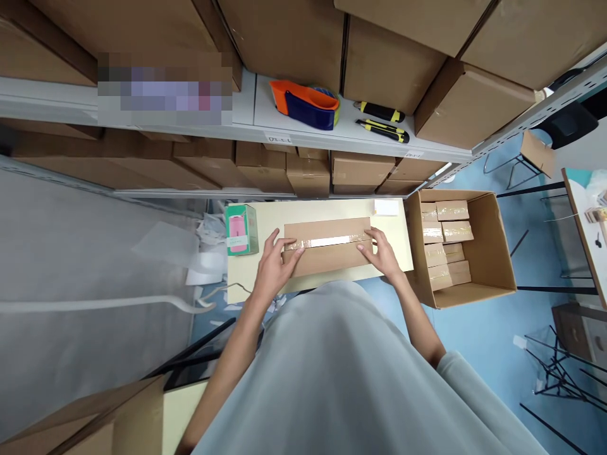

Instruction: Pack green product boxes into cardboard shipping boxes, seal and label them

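Observation:
A flat, long cardboard box [327, 258] lies on the pale yellow table [265, 218] in front of me, a shiny strip of tape running along its middle seam. My left hand [276, 262] grips its left end, thumb on top and fingers at the edge. At the right end, my right hand [383, 254] holds it in the same way, with the thumb on the top face. The undersides of both grips are hidden. Left of the box stands a green and pink package [241, 230]. A small white box [386, 207] sits at the table's back right.
An open carton [488, 253] with several small taped boxes stands right of the table. Above, a shelf [256, 107] bears large cartons, an orange and blue tape dispenser [306, 104] and yellow-black utility knives [383, 126]. A white hose [142, 303] crosses at left.

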Demonstrator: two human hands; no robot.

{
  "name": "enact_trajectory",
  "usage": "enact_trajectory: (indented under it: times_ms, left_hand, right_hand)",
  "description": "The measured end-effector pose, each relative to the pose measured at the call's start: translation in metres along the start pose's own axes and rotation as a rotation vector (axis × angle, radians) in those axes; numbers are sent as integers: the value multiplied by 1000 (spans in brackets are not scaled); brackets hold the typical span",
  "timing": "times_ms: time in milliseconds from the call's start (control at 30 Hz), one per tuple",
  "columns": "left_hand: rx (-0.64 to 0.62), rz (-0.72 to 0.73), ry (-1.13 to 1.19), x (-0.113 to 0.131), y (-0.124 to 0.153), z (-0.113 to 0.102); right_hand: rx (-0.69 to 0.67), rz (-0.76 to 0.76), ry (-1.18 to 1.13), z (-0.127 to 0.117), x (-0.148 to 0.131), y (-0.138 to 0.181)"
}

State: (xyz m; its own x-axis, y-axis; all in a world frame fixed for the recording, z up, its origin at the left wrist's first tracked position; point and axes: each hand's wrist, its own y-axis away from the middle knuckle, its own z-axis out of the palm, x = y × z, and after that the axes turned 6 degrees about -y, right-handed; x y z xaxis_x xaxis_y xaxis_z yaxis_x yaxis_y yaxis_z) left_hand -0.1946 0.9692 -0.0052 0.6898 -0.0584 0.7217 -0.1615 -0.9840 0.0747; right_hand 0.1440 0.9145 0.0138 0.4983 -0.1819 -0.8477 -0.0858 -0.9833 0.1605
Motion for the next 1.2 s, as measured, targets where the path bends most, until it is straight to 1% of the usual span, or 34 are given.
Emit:
enact_trajectory:
  times_ms: [67, 167, 267, 333, 433, 500, 600, 733, 967, 1067, 1200]
  left_hand:
    - [37, -81, 105, -4, -1, 17]
    - [75, -168, 293, -6, -3, 40]
    - [90, -196, 399, -6, -2, 52]
    - [90, -209, 416, -7, 0, 53]
    - [94, -223, 417, -9, 1, 48]
    - [71, -227, 428, -10, 1, 44]
    - [35, -213, 445, -7, 0, 43]
    - [30, -195, 442, -1, -2, 43]
    - [13, -217, 468, -3, -3, 42]
    - [24, -224, 473, -3, -4, 43]
    - [24, -236, 504, -2, -11, 45]
  right_hand:
    - [22, 19, -78, 8, 5, -3]
    - [44, 111, -107, 17, 5, -10]
    - [58, 186, -70, 23, 0, -14]
    - [59, 202, -58, 26, -4, -13]
    - [56, 229, -48, 30, -8, -7]
    - [59, 240, -48, 32, -9, -3]
    - [87, 229, -79, 34, -7, 0]
    - [94, 195, -114, 35, -3, -2]
    - [119, 208, -118, 40, 2, 0]
    - [104, 187, -115, 38, 5, -2]
    - [74, 176, -98, 33, 6, -14]
